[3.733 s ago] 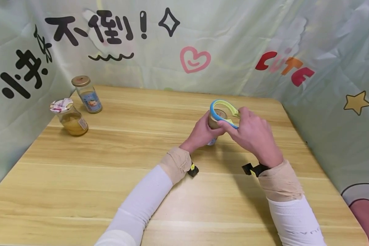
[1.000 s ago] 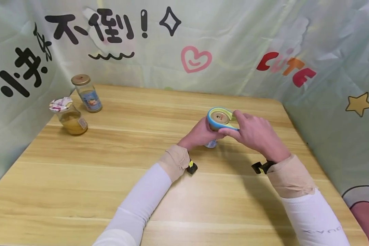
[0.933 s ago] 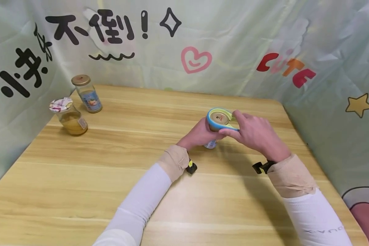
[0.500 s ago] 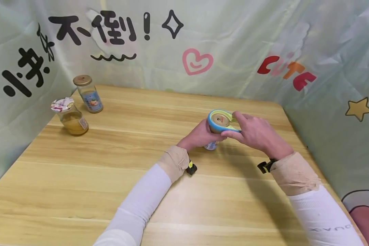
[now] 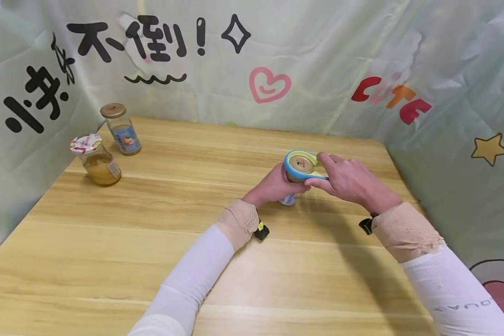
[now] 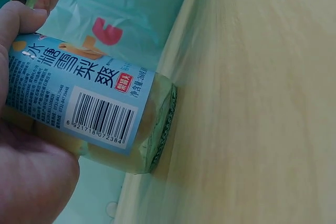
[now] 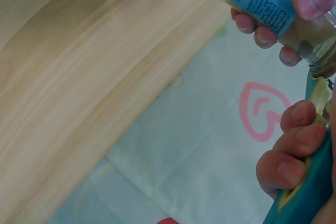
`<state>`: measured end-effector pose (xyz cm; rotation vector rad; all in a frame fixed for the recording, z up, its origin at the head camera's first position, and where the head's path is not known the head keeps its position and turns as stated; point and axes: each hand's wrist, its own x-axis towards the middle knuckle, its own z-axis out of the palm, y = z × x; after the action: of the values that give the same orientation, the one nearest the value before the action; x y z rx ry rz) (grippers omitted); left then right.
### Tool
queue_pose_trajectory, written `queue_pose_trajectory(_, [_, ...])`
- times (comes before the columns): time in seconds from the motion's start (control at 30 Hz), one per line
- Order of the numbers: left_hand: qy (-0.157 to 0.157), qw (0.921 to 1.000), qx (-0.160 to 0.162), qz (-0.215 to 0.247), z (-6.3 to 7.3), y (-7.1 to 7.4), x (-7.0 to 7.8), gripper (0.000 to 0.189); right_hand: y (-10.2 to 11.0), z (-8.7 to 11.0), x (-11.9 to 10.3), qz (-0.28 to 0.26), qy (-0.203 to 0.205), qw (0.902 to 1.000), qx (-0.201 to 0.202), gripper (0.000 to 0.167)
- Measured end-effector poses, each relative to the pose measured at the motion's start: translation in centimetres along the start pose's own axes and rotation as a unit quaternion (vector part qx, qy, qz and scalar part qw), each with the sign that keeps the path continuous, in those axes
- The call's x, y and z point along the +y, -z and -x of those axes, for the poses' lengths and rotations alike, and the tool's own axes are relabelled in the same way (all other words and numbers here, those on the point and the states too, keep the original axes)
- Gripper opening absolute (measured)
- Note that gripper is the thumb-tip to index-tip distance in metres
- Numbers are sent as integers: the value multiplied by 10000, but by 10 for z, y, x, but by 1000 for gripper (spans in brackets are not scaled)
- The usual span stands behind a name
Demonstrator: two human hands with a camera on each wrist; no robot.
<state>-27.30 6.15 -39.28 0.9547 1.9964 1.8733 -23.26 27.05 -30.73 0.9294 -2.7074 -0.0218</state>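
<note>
In the head view my left hand (image 5: 275, 185) grips a glass jar (image 6: 105, 98) round its upper part. The jar has a blue label with a barcode and a gold lid (image 5: 301, 164). A blue and yellow-green jar opener (image 5: 288, 172) encircles that lid, its loop lying along the rim. My right hand (image 5: 350, 182) squeezes the opener's handles, with fingers curled round them in the right wrist view. The jar's base is close to the tabletop; whether it touches I cannot tell.
To the left on the wooden table (image 5: 159, 261) stand a gold-lidded jar (image 5: 126, 138) with a blue label and a shorter jar (image 5: 102, 169) with a patterned cover. A printed cloth curtain (image 5: 319, 56) borders the back and both sides.
Earlier the opener was tilted and loose over the lid; now its loop fits round it. Over the last second my right wrist and forearm swung rightward, while my left hand barely moved.
</note>
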Motion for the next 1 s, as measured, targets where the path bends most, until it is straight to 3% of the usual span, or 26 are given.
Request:
queue_pose_trajectory(0.37, [-16, 10000, -15, 12, 1, 0, -1, 63, 3, -2, 5, 133, 143, 9997, -172, 63])
queue_pose_trajectory(1.0, [-19, 10000, -38, 60, 0, 1, -1, 63, 5, -5, 12, 147, 389, 9991, -41, 66])
